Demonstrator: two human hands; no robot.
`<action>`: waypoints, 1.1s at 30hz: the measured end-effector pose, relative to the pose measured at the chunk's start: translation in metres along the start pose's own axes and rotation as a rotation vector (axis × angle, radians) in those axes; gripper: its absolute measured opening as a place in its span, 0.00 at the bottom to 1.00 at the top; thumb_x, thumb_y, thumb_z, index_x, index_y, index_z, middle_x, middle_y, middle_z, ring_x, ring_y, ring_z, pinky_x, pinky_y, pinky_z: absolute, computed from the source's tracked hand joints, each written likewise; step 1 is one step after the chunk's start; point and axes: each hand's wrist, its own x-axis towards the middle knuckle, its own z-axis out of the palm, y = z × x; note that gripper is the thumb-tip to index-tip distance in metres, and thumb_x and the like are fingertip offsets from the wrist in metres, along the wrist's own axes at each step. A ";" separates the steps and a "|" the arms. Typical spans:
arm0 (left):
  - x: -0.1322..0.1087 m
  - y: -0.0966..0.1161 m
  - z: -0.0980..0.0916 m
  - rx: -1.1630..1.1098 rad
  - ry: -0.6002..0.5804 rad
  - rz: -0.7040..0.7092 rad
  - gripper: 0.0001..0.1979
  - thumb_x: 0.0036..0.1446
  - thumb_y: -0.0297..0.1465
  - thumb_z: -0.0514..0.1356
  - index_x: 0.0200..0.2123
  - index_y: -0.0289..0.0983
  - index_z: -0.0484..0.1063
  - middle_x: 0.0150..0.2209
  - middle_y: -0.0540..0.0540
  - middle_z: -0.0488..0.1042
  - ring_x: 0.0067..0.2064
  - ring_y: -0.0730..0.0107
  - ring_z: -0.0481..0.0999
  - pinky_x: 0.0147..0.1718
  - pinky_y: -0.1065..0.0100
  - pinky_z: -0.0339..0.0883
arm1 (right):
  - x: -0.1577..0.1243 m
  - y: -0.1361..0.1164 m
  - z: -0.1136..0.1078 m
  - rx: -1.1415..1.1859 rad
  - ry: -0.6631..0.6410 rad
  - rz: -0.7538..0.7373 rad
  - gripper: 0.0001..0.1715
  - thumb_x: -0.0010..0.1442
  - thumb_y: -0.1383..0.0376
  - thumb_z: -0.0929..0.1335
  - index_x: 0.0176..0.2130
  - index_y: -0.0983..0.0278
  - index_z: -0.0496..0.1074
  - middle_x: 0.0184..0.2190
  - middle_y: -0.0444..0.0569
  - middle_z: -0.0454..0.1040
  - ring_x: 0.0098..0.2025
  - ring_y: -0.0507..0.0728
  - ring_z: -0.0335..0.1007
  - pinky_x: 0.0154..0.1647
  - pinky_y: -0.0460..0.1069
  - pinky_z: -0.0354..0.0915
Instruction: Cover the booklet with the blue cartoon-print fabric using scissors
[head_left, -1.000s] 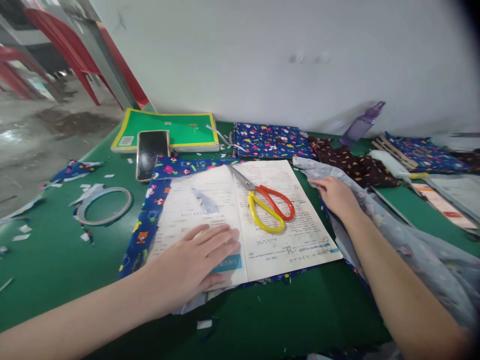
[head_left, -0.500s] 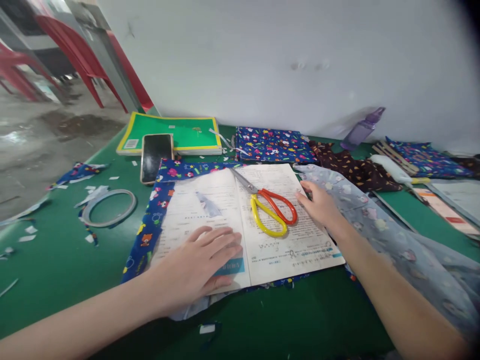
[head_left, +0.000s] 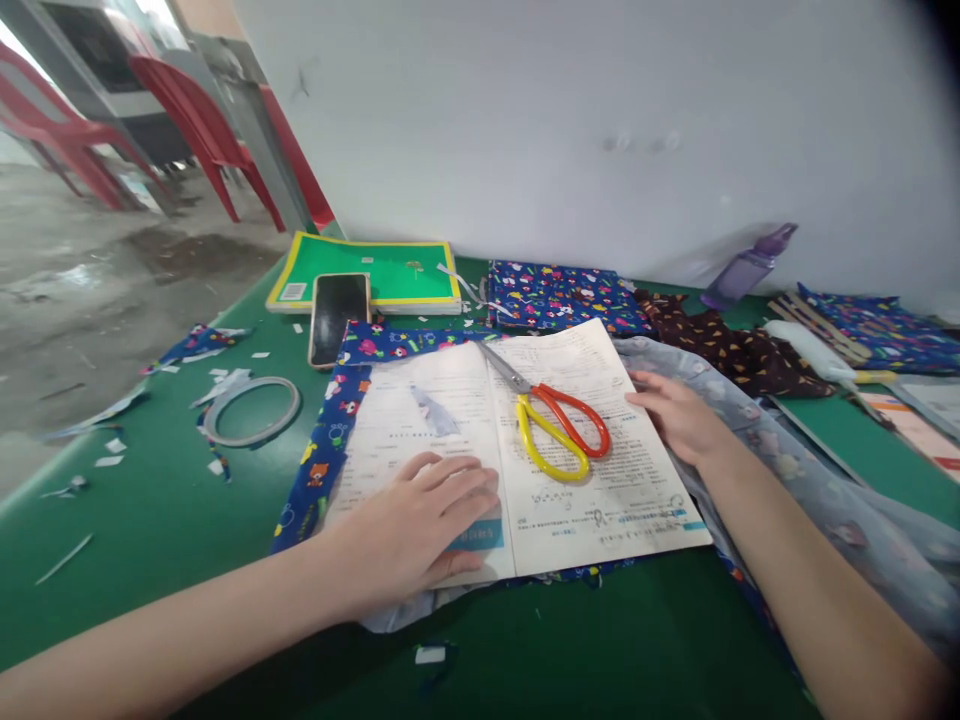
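Note:
An open book (head_left: 555, 540) with printed pages lies on blue cartoon-print cloth (head_left: 311, 475), whose strip is folded up along the left and far sides. My left hand (head_left: 439, 515) rests flat on the left page, its fingers stretched out. At the right page's outer edge is my right hand (head_left: 679, 415), thumb and forefinger slightly apart; whether it grips the page is unclear. Beyond that edge spreads the cloth's pale underside (head_left: 787, 460). Scissors (head_left: 559, 420) with one red and one yellow handle lie across the right page, untouched. A small cloth scrap (head_left: 435, 410) is on the left page.
A tape roll (head_left: 251, 412) and scraps lie left on the green table (head_left: 172, 540). Behind are a phone (head_left: 339, 320), a green book (head_left: 390, 270), a cloth-covered book (head_left: 562, 293), brown cloth (head_left: 727, 345) and a purple bottle (head_left: 750, 265) by the wall.
The view has turned slightly left, so everything appears further right. My right hand has shifted a little outward at the page edge, and that page's far corner looks slightly raised. My left hand stays put.

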 end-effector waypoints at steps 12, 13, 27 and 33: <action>0.000 0.006 -0.006 -0.027 -0.021 -0.036 0.25 0.63 0.47 0.53 0.58 0.39 0.62 0.60 0.43 0.66 0.62 0.53 0.62 0.58 0.52 0.56 | -0.015 -0.014 0.003 -0.196 0.017 -0.132 0.31 0.54 0.60 0.69 0.56 0.55 0.61 0.38 0.49 0.77 0.35 0.61 0.76 0.34 0.58 0.74; 0.000 0.006 -0.007 -0.032 -0.017 -0.037 0.25 0.63 0.47 0.53 0.58 0.39 0.61 0.60 0.43 0.66 0.62 0.54 0.62 0.58 0.52 0.56 | -0.017 -0.016 0.001 -0.206 0.024 -0.145 0.31 0.54 0.60 0.69 0.56 0.54 0.62 0.39 0.50 0.77 0.37 0.61 0.76 0.35 0.57 0.74; 0.003 -0.006 -0.011 -0.291 0.117 0.021 0.23 0.68 0.44 0.44 0.50 0.37 0.70 0.49 0.42 0.75 0.50 0.60 0.73 0.51 0.58 0.65 | -0.003 -0.013 -0.058 -0.287 0.025 -0.129 0.27 0.55 0.57 0.68 0.54 0.53 0.61 0.35 0.54 0.78 0.29 0.61 0.75 0.28 0.55 0.71; -0.006 -0.035 -0.024 -0.328 0.254 -0.292 0.20 0.69 0.36 0.44 0.38 0.37 0.75 0.38 0.46 0.78 0.40 0.68 0.76 0.41 0.66 0.69 | 0.011 0.007 -0.072 -0.572 0.086 -0.333 0.22 0.57 0.58 0.66 0.52 0.55 0.65 0.30 0.51 0.77 0.25 0.57 0.73 0.27 0.52 0.67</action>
